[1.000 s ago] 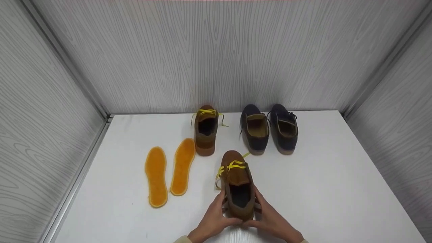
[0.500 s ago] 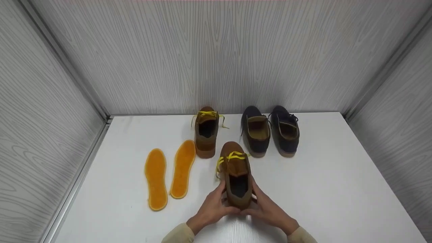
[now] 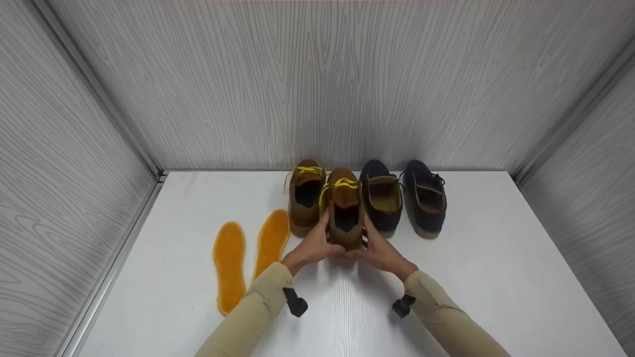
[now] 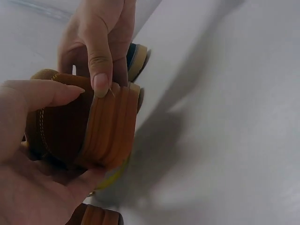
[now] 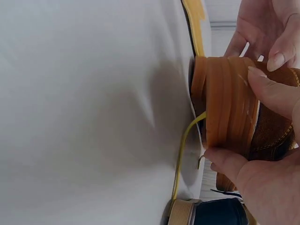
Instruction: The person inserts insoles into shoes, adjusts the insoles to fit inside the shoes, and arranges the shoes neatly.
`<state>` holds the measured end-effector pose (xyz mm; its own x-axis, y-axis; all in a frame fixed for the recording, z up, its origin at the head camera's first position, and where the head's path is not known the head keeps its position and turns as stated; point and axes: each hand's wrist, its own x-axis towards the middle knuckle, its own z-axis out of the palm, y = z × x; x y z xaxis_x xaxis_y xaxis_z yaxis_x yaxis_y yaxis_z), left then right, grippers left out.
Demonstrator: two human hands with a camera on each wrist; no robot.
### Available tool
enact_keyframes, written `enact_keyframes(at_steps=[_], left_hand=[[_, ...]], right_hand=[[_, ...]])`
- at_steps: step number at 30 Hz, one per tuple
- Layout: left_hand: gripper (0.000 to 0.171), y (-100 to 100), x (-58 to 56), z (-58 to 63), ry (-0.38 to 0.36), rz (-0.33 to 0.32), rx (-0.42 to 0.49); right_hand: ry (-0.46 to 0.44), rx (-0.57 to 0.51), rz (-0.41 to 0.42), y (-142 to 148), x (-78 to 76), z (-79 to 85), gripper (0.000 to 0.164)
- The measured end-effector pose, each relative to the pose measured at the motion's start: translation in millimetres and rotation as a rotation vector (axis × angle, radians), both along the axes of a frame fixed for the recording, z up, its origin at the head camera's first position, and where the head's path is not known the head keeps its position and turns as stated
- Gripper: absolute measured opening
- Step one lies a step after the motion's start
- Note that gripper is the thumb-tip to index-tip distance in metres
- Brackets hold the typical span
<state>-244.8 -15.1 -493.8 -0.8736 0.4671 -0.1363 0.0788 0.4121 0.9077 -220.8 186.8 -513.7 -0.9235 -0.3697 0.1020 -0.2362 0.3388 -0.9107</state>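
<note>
A brown shoe (image 3: pixel 346 218) with yellow laces is gripped from both sides at its heel. My left hand (image 3: pixel 315 242) holds its left side, the thumb across the back of the heel. On the opposite side my right hand (image 3: pixel 381 248) holds it the same way, the two thumbs close together. In the left wrist view the shoe's orange-brown sole (image 4: pixel 110 126) hangs over its own shadow. A matching brown shoe (image 3: pixel 306 198) stands just left of it, and a dark blue shoe (image 3: pixel 383 198) stands just right.
Another dark blue shoe (image 3: pixel 427 206) stands farther right along the back wall (image 3: pixel 317 84). Two orange insoles, a left insole (image 3: pixel 229 263) and a right insole (image 3: pixel 274 233), lie on the white table (image 3: pixel 188 198); the left sleeve (image 3: pixel 258 307) partly covers the right one.
Both hands have carried the brown shoe away from the front toward the back wall, into the gap between the other brown shoe and the dark blue pair. The forearms now show.
</note>
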Motion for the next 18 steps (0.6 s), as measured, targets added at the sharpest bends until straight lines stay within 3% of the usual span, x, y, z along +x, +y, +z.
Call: enact_keyframes(at_steps=[5,10,16,18], left_hand=[[0.105,16.5,-13.9,-3.7,-0.039,0.046,-0.015],[0.104,22.8,-26.6,-8.4,-0.047,0.099,0.057],[0.104,26.9,-30.4,-18.7,-0.134,0.175,0.166],[0.102,29.6,-29.7,-22.1,-0.150,0.203,0.154]], right_hand=[[-0.002,0.032,-0.058,0.7,-11.2,-4.3,0.113],[0.000,0.026,-0.082,-2.8,-25.7,-6.7,0.114],[-0.055,-0.001,-0.088,-6.1,-33.5,-12.3,0.113],[-0.057,-0.015,-0.087,-5.9,-35.1,-15.1,0.112]])
